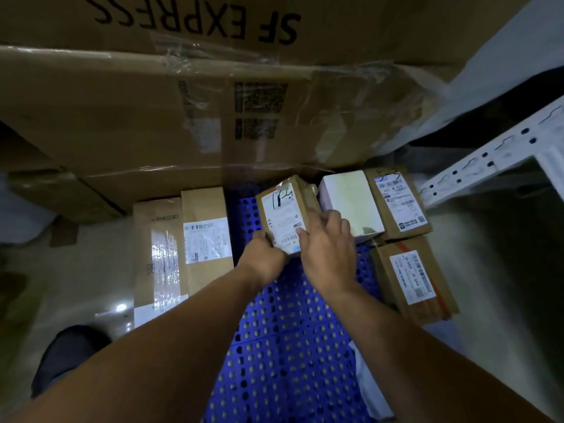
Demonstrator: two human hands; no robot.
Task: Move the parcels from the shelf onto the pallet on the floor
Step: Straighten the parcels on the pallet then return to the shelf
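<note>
A small brown parcel (285,213) with a white label is tilted just above the blue perforated pallet (287,337) on the floor. My left hand (264,259) grips its near left corner. My right hand (328,248) holds its near right edge, thumb on the label. On the pallet's left lie two long brown boxes (183,248). On its right lie a white box (351,206), a labelled brown box (398,206) and another labelled brown box (415,279).
A very large taped cardboard box (189,96) printed SF EXPRESS stands behind the pallet. A white metal shelf frame (488,160) runs along the right. The shiny floor (76,285) lies to the left, with a dark shoe (67,355) at lower left.
</note>
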